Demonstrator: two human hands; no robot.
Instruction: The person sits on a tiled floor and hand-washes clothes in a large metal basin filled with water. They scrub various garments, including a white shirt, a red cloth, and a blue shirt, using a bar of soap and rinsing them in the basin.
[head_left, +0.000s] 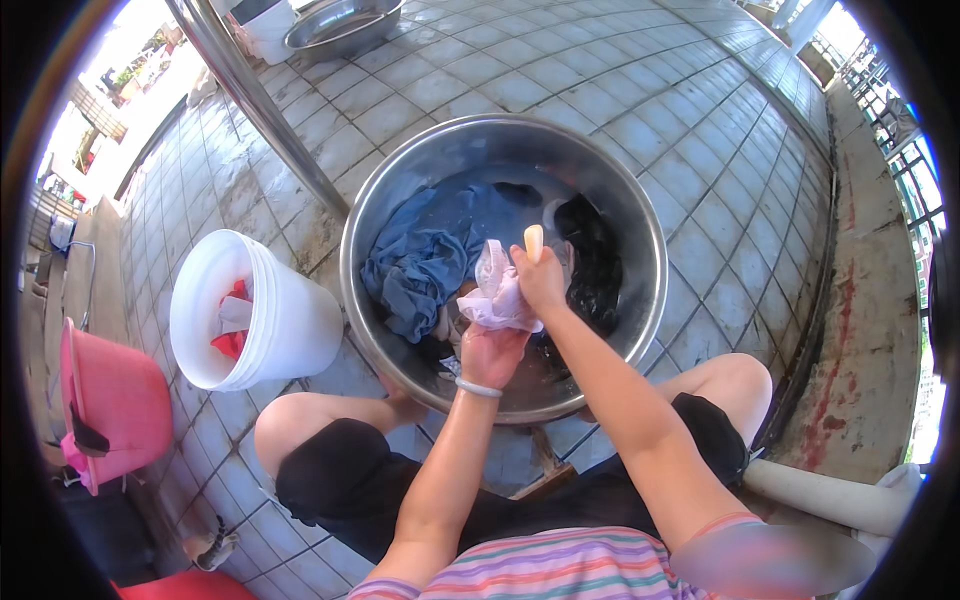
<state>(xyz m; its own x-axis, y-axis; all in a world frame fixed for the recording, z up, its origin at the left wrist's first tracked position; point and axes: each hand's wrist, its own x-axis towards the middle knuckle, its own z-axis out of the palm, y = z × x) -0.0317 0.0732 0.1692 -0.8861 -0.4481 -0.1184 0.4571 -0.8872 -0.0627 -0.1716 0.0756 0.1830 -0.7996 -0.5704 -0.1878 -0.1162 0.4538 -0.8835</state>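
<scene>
A pale pink cloth garment (499, 300) is bunched above a large stainless-steel basin (652, 262). My left hand (493, 354), a pale bangle at its wrist, supports the garment from below, palm up. My right hand (541, 281) is closed round a cream-coloured, rounded piece (533, 243), pressed against the garment's right side. Only one end of this piece sticks out, so whether it is a brush handle or a bar of soap I cannot tell. In the basin's water lie a blue garment (420, 262) on the left and black cloth (592, 262) on the right.
Left of the basin, a white plastic bucket (300, 315) holds red and pale cloth (235, 322). Further left is a pink tub (120, 405). A metal pole (262, 105) rises behind the bucket. Another metal basin (341, 34) stands on the tiled floor (720, 187). My knees flank the basin.
</scene>
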